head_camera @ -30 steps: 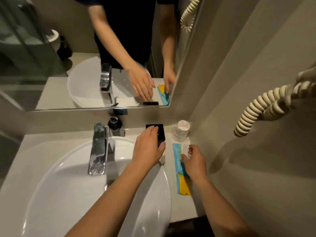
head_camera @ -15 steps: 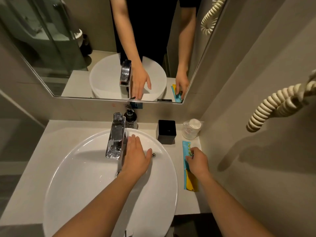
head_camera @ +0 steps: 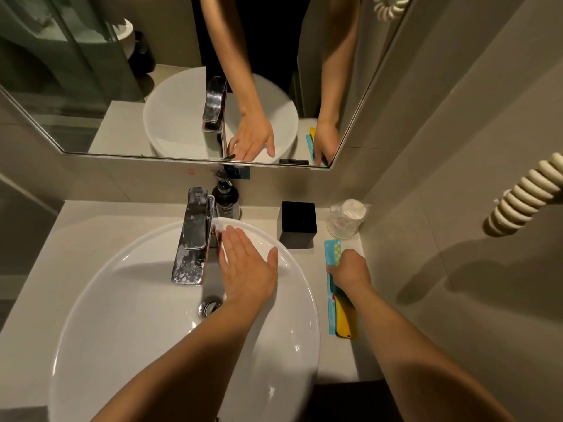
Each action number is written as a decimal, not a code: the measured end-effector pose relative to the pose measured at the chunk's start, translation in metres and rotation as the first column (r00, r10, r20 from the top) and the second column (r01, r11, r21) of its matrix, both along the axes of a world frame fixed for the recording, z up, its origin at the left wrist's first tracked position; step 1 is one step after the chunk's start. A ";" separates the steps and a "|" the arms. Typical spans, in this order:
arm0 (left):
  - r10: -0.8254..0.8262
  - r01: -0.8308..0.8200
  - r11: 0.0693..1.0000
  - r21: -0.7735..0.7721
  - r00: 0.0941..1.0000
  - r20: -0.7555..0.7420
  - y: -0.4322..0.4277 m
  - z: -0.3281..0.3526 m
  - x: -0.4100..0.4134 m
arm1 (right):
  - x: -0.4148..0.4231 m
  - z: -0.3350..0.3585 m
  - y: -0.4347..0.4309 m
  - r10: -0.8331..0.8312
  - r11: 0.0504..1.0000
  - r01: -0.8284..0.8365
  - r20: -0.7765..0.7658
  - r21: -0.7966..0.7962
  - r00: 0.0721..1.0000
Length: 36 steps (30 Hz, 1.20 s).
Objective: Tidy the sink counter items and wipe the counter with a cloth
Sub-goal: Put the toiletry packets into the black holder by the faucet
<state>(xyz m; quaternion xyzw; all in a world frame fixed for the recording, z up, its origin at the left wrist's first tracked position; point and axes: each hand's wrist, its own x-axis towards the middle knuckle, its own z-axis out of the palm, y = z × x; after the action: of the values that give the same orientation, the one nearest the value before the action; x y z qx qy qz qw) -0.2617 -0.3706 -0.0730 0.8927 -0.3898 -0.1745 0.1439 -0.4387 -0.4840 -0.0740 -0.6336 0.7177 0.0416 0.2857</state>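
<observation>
1. Far left: bare pale counter; no cloth visible, wiping apparently not started.
2. Left of centre: round white ceramic basin under spotted chrome tap; dark pump soap bottle directly behind tap.
3. Centre: left hand spread flat and wide, empty, hovering over or resting on basin rim; contact unclear.
4. Right of centre: black square box, upright, near back wall.
5. Right: clear wrapped glass tumbler in back corner.
6. Far right: right hand curled onto flat blue-and-yellow packet lying along counter edge; grip probably pinching. Tidying partly done.
</observation>
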 end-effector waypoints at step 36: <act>-0.006 0.006 1.000 0.011 1.000 0.020 -0.001 -0.001 0.000 | 0.109 0.077 -0.037 0.152 0.956 0.045 0.620 -0.291 0.769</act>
<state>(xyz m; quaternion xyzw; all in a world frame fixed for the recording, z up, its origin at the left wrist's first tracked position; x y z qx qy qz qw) -0.2617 -0.3713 -0.0742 0.8940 -0.3931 -0.1678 0.1346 -0.3297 -0.5209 0.0027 -0.6653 0.5580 -0.2721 0.4147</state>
